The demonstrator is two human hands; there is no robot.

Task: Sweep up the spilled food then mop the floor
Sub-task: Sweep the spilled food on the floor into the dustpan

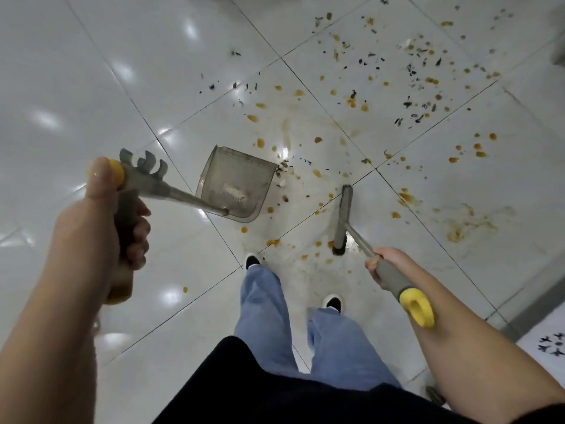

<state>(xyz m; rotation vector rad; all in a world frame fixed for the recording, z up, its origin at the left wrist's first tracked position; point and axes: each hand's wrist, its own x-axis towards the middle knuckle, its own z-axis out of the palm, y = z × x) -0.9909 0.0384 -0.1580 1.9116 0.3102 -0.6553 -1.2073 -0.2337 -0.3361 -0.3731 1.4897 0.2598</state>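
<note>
Two hands are each wrapped around a long-handled cleaning tool above a glossy floor (76, 71) of large pale tiles with thin dark grout lines. The left hand (101, 228) is clenched around the grey grip of the dustpan handle (153, 185), thumb resting by its yellow cap, where a comb of curved grey teeth sticks out. A slim metal rod runs from that grip down to the dustpan (237, 185), a translucent, smoky plastic scoop with rounded corners, resting on the tiles with a few pale crumbs inside. The right hand (382, 264) grips the grey sleeve of the broom handle (394, 278), which ends in a yellow loop. The broom head (343, 220), a narrow grey bar with dark bristles, sits on the tiles to the right of the dustpan, apart from it. Spilled food (397, 87) lies beyond and to the right of the dustpan: orange-brown blobs, dark leafy flecks and smeared brownish streaks, with a small clump right at the dustpan's open lip. Nearer than the dustpan are blue jeans and dark-and-white shoes (333, 302).
</note>
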